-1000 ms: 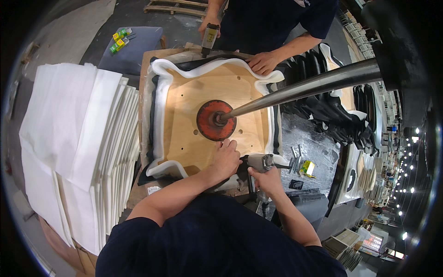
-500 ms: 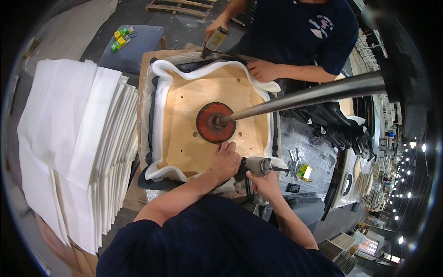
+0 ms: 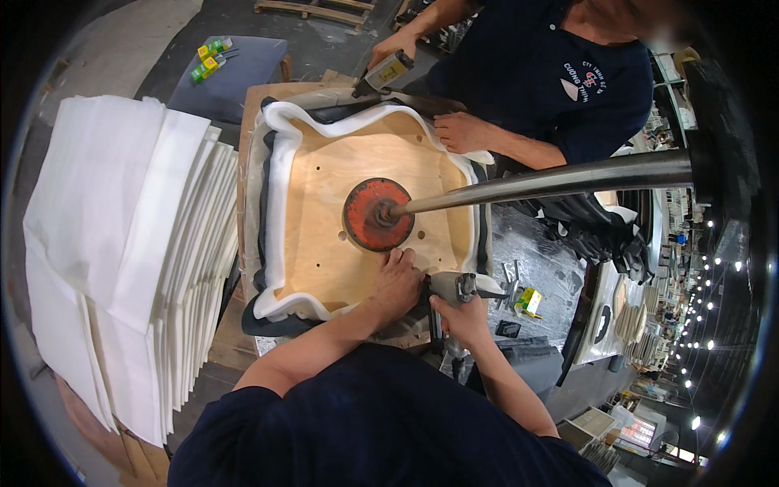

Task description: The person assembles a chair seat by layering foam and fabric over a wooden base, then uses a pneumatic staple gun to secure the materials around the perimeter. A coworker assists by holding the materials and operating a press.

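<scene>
A wooden seat panel lies face up, with white padding and black cover material around its edge. A round red press plate on a metal rod bears on its middle. My left hand is closed at the panel's near edge, fingertips just below the plate; what its fingers pinch is hidden. In my right hand is a grey staple gun, its nose at the near edge beside my left hand.
Across the panel a co-worker holds another staple gun at the far edge. White padding sheets are stacked at left. Small green-yellow boxes lie on a grey seat; another box and staple strips lie at right.
My view has shifted slightly. The co-worker leans a little further right, their staple gun still at the far edge. My hands and staple gun stay nearly in place.
</scene>
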`<state>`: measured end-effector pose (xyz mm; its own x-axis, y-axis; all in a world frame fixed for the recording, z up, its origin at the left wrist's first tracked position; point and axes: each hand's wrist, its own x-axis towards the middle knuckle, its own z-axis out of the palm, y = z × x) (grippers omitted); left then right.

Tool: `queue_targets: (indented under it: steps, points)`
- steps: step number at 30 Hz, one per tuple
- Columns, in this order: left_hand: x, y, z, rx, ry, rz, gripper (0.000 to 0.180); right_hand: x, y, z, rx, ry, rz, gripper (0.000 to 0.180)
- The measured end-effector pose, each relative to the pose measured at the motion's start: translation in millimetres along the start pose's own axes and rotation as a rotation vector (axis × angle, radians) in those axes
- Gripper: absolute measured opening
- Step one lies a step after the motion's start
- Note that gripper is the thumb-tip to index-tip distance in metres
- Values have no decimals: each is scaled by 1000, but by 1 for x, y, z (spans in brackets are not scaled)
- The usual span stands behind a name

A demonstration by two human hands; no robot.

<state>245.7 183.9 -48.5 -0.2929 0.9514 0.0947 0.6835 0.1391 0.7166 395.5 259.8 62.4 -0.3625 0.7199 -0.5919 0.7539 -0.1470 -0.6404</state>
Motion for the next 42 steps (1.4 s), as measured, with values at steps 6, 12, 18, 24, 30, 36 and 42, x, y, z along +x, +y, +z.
queue_targets:
  steps: [6,12,18,24,30,36,42]
  points:
    - [2,4,-3,74,-22,-12,13,-5,-21,-3,-77,10,86,19]
    - [-4,-6,-47,72,53,35,11,4,-6,-6,49,-31,57,31]
    - [-103,17,-148,62,-330,-54,30,6,3,-2,124,-60,119,31]
    - [-118,-5,-139,295,-242,105,41,7,-1,-1,19,-15,102,38]
    - [-113,-32,-142,387,-267,272,41,-6,-11,2,-51,60,122,40]
    - [-90,-44,-140,411,-444,248,35,-11,-19,4,-10,109,80,39]
    - [-64,-40,-136,346,-618,112,36,-4,-13,3,-36,71,116,45]
